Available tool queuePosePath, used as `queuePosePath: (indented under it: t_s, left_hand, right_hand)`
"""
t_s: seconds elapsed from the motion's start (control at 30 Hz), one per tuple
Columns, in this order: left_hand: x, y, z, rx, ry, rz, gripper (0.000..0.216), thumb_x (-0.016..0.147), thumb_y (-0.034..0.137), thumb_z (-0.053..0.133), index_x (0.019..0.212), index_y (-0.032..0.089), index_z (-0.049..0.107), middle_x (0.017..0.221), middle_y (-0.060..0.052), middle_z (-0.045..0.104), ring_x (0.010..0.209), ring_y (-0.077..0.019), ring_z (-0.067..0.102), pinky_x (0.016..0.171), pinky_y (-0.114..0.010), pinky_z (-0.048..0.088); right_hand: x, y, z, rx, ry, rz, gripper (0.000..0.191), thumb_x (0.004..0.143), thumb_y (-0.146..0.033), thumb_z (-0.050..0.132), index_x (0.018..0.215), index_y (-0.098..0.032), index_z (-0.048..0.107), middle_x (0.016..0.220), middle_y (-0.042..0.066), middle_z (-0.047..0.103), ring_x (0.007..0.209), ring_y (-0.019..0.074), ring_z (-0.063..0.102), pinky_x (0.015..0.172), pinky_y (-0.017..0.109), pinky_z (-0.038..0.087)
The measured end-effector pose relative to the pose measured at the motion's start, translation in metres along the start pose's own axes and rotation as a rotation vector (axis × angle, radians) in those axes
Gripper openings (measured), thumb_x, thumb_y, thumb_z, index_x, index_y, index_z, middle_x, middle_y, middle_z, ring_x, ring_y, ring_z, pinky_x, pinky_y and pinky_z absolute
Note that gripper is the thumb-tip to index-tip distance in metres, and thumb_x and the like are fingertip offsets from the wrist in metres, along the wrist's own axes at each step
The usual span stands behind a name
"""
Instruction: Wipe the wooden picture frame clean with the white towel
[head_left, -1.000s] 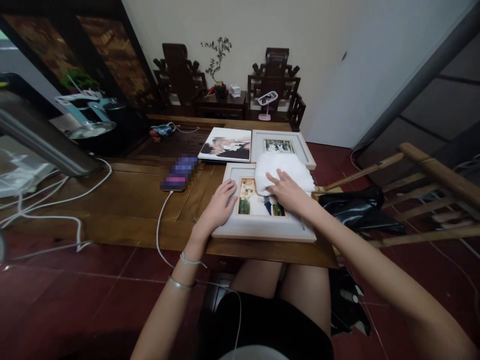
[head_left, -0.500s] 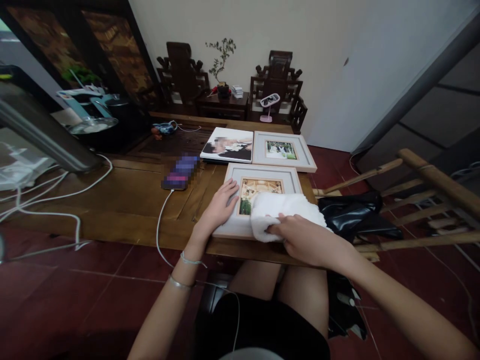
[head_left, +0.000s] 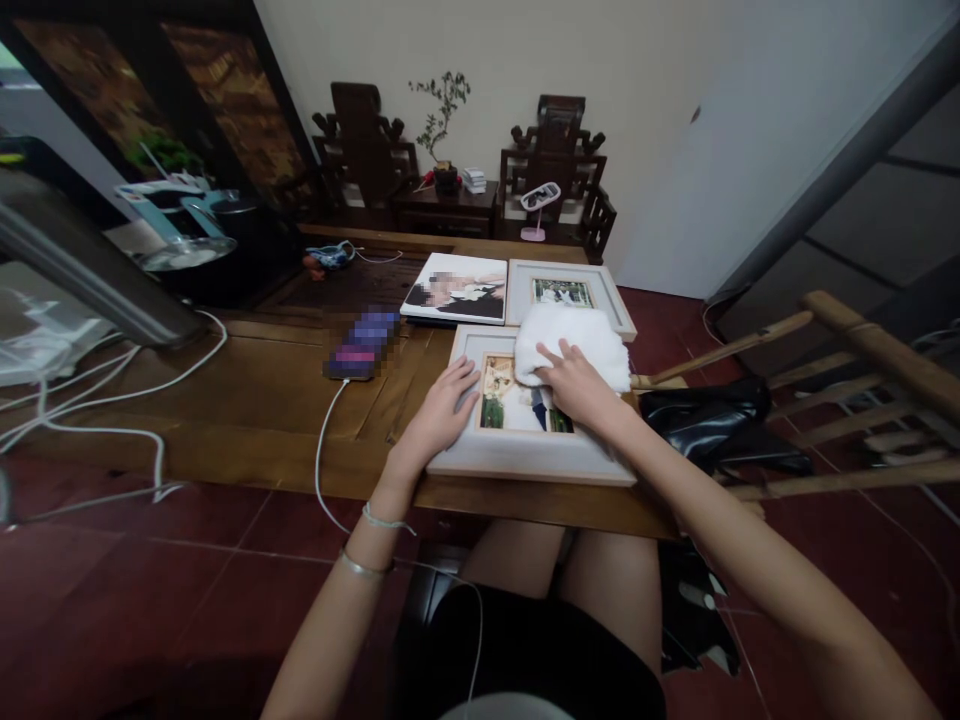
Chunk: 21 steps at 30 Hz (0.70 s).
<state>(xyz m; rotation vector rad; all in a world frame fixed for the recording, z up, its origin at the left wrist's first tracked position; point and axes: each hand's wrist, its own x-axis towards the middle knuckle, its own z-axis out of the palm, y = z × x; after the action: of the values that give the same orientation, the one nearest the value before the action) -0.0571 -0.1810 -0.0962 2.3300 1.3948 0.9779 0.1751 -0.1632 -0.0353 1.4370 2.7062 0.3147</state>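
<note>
A pale picture frame (head_left: 469,448) with a photo in its mat lies flat at the table's near edge. My left hand (head_left: 447,402) rests on the frame's left side, its fingers stretched out and together. My right hand (head_left: 574,385) grips a folded white towel (head_left: 574,345), pressing it over the frame's upper right part; some fingertips are hidden in the folds. The towel covers the photo's upper right corner and overlaps the lower edge of a second frame (head_left: 609,300) behind. Left of that one is a stacked photo panel (head_left: 459,288) with a white border.
A phone (head_left: 363,345) on a white charging cable (head_left: 318,460) lies left of the frames. Tangled white cords (head_left: 90,405) and a dark metal column (head_left: 97,270) occupy the table's left side. A bamboo chair (head_left: 885,360) holding a black bag (head_left: 705,415) stands to the right.
My right hand has slid the towel away from me, from the frame's lower right to its upper right, uncovering the lower part of the photo. My left hand stays in place.
</note>
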Motion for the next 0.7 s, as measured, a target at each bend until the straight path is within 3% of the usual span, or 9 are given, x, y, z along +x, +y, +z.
queuePosePath:
  t_s: [0.23,0.4,0.53,0.7]
  left_hand:
    - [0.000,0.001,0.000,-0.005,0.003,-0.005,0.039,0.092,0.031,0.044,0.120,0.009,0.061,0.134,-0.018,0.054,0.134,-0.0277,0.040,0.111,-0.049,0.033]
    - [0.001,0.001,0.000,0.013,-0.012,-0.008,0.041,0.092,0.029,0.043,0.124,0.008,0.058,0.135,-0.018,0.053,0.134,-0.0275,0.040,0.111,-0.049,0.032]
    - [0.001,0.001,0.000,0.021,-0.014,-0.006,0.041,0.092,0.027,0.041,0.127,0.010,0.056,0.136,-0.016,0.053,0.135,-0.0263,0.039,0.111,-0.050,0.032]
    - [0.001,0.000,-0.001,0.005,-0.019,0.005,0.041,0.093,0.027,0.039,0.127,0.010,0.056,0.137,-0.016,0.052,0.135,-0.0265,0.039,0.111,-0.049,0.032]
  right_hand:
    - [-0.061,-0.039,-0.035,0.119,-0.198,-0.143,0.038,0.074,-0.004,0.051,0.107,-0.013,0.067,0.137,0.018,0.050,0.120,0.0369,0.048,0.096,0.048,0.040]
    - [-0.087,-0.063,-0.050,0.184,-0.192,-0.250,0.040,0.074,-0.002,0.047,0.109,-0.009,0.066,0.137,0.019,0.050,0.121,0.0364,0.049,0.098,0.050,0.040]
    - [-0.068,-0.064,-0.039,0.220,-0.147,-0.216,0.041,0.073,-0.001,0.048,0.108,-0.011,0.067,0.140,0.018,0.047,0.129,0.0369,0.041,0.100,0.052,0.039]
    - [-0.016,-0.031,-0.015,0.134,0.011,-0.108,0.056,0.074,0.005,0.041,0.121,-0.017,0.062,0.152,0.009,0.032,0.140,0.0345,0.022,0.107,0.056,0.030]
